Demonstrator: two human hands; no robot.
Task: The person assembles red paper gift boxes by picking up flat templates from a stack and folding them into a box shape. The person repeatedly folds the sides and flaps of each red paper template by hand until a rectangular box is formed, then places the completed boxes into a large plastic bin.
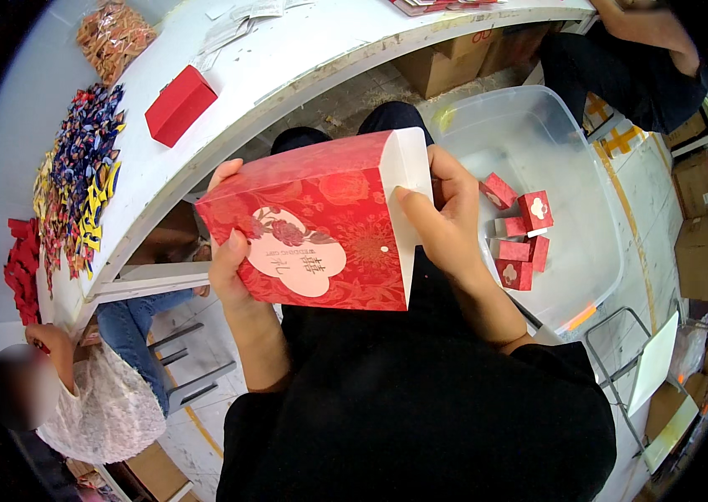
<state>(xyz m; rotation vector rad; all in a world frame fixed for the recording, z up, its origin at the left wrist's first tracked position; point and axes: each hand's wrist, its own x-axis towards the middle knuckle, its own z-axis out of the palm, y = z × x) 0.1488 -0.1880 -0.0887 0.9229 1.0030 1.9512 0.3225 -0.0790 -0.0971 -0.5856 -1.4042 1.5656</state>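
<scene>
Between my two hands is a red floral gift box [354, 238] with a pale pink scalloped label and a white inner flap standing out at its right end. My left hand [232, 263] grips the box's left end, thumb on the printed front and fingers behind. At the right end, my right hand [446, 217] is closed on the white flap, thumb on its near face. The box is held tilted above my lap, apart from the table. Whether anything is inside it cannot be seen.
A clear plastic tub [571, 184] with several small red boxes [517, 238] stands at my right. On the curved white table [245, 75] lie a red box [180, 106], heaped wrapped sweets [86, 159] and red packets [23, 272]. Other people sit at lower left and upper right.
</scene>
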